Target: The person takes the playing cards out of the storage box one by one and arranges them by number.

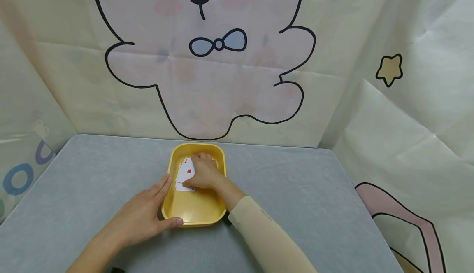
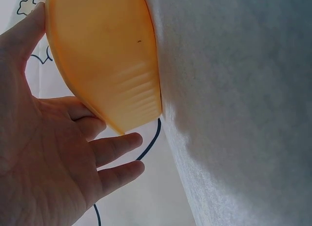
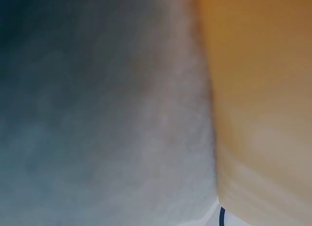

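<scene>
A yellow tray (image 1: 190, 213) stands on the grey-blue tabletop with playing cards (image 1: 183, 176) in it. The top card is an ace with a red heart, and other card edges show beneath it. My right hand (image 1: 205, 174) reaches into the tray over the cards' right side, thumb at their near edge and fingers bent at the far end; it covers part of them. At the tray's left side, my left hand (image 1: 138, 217) touches the rim with spread, mostly straight fingers and thumb. The left wrist view shows those fingers (image 2: 114, 150) beside the tray wall. The right wrist view does not show the right hand.
The tabletop (image 1: 281, 190) reaches back to a cream curtain (image 1: 333, 38) printed with a cartoon animal. A small black object (image 1: 227, 218) lies by the tray's near right corner. Another dark object (image 1: 117, 270) shows at the bottom edge.
</scene>
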`<state>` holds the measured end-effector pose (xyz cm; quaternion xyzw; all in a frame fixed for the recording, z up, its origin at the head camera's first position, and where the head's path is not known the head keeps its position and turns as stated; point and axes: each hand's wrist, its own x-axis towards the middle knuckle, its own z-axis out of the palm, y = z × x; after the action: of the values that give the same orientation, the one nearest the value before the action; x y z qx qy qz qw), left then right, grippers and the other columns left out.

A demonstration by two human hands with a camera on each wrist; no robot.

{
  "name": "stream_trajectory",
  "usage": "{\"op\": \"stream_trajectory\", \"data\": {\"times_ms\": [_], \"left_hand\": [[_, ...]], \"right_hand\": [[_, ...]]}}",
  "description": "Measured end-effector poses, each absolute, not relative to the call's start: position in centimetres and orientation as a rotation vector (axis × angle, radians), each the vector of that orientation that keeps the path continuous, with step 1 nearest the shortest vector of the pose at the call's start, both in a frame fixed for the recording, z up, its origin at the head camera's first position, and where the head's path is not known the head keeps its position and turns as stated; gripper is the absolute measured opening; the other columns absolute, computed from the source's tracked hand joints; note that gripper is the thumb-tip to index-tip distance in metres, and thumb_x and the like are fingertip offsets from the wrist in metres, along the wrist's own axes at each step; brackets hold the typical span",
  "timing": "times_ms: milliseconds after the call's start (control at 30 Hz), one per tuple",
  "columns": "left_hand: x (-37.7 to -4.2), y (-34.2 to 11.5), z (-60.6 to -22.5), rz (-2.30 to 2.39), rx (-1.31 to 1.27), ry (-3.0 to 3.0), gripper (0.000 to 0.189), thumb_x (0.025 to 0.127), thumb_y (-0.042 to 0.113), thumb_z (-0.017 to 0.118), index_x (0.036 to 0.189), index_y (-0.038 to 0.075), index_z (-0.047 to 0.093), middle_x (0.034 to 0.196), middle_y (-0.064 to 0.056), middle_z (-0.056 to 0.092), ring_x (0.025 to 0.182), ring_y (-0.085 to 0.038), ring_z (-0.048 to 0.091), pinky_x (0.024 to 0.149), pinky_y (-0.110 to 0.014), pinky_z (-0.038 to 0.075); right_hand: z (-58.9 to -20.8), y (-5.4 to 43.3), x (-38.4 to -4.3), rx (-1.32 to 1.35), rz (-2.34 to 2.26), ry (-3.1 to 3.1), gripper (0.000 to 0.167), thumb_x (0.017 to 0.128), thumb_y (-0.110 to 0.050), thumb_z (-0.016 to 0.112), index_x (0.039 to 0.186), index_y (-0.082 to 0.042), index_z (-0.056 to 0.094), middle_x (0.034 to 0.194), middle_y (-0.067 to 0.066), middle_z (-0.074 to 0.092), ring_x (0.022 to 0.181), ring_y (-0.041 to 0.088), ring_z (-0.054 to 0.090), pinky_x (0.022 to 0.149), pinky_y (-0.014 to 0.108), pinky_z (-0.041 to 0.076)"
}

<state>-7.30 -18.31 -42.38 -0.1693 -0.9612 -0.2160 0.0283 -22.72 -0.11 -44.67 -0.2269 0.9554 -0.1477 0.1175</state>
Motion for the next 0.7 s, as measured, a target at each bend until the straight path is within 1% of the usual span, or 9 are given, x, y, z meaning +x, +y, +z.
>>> {"op": "stream_trajectory", "data": {"times_ms": [167,300,400,700], "left_hand": [[-7.34,-18.32,-42.37,-0.666,-0.527,-2.964,0.115,0.083,0.08,0.068,0.158,-0.004,0.041,0.165,-0.02,0.038,0.134,-0.045,0.056,0.103,-0.062,0.047],[-7.4,-18.32,-42.42,-0.666,-0.533,-2.957,0.115,0.083,0.079,0.069,0.157,-0.004,0.042,0.164,-0.02,0.039,0.133,-0.046,0.056,0.103,-0.062,0.047],[-7.43,-18.32,-42.45,-0.668,-0.537,-2.954,0.114,0.083,0.077,0.071,0.157,-0.005,0.042,0.164,-0.021,0.039,0.133,-0.046,0.056,0.104,-0.062,0.047],[-7.4,-18.37,-42.57,-0.663,-0.541,-2.941,0.113,0.083,0.075,0.072,0.157,-0.005,0.042,0.163,-0.021,0.04,0.131,-0.047,0.057,0.103,-0.062,0.048]], "right_hand": [[-44.73,-0.15,-22.77,-0.674,-0.39,2.79,0.094,0.084,-0.055,0.084,0.158,-0.011,0.047,0.147,0.006,0.049,0.13,0.02,0.043,0.113,0.036,0.036],[-44.69,-0.13,-22.66,-0.682,-0.361,2.79,0.099,0.081,-0.061,0.083,0.158,-0.01,0.046,0.149,0.005,0.049,0.13,0.02,0.043,0.115,0.037,0.035],[-44.6,-0.11,-22.52,-0.699,-0.329,2.795,0.102,0.078,-0.064,0.084,0.157,-0.011,0.048,0.146,0.005,0.05,0.128,0.02,0.043,0.113,0.037,0.035],[-44.46,-0.09,-22.42,-0.7,-0.343,2.792,0.095,0.077,-0.059,0.087,0.153,-0.013,0.053,0.139,0.004,0.052,0.122,0.02,0.044,0.107,0.037,0.037]]}}
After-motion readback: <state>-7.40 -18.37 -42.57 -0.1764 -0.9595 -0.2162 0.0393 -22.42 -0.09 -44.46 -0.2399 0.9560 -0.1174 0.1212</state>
